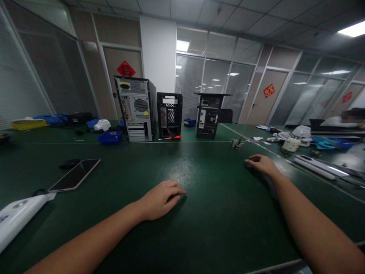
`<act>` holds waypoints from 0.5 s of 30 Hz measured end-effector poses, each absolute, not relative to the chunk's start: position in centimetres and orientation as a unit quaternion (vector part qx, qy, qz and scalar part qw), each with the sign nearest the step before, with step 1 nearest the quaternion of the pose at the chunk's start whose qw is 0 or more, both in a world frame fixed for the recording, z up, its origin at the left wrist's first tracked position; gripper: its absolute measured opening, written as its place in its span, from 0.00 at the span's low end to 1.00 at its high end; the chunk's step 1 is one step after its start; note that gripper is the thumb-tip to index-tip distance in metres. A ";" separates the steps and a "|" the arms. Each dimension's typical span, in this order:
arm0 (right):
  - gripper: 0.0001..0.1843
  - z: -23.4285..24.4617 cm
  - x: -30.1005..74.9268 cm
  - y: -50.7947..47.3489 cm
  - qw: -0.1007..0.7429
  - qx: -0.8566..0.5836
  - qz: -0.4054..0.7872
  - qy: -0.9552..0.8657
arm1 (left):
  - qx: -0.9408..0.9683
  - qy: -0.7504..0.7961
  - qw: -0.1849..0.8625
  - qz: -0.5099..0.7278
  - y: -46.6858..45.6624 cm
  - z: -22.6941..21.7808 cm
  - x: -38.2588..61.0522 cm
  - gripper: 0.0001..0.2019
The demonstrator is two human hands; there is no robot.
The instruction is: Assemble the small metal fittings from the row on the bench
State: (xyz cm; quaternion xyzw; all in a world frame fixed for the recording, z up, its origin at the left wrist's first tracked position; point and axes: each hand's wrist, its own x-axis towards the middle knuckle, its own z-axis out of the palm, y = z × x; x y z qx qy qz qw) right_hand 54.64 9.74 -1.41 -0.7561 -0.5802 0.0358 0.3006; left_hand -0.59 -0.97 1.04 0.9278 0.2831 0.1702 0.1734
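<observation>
My left hand rests palm down on the green table mat, fingers together and slightly curled, holding nothing. Farther out to the right, my right hand also lies flat on the mat, fingers stretched forward and empty. Three computer cases stand at the far side: a large silver-backed tower, a smaller black case and another black case. A red-handled screwdriver lies in front of the middle case.
A smartphone and a white device lie at the left. Blue bins and a yellow tray sit at the far left. A white power strip, clutter and a seated person occupy the right.
</observation>
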 end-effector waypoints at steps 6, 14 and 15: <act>0.31 -1.4 54.7 9.6 0.288 -0.756 0.061 -0.584 | 0.927 0.285 0.174 0.170 -1.1 1.4 -0.5 0.16; 0.26 -0.1 47.9 9.0 0.316 -0.658 0.081 -0.679 | 0.926 0.281 0.175 0.179 -1.0 1.1 -0.6 0.16; 0.26 0.2 46.3 8.9 0.318 -0.637 0.087 -0.697 | 0.926 0.282 0.173 0.181 -1.0 1.0 -0.6 0.16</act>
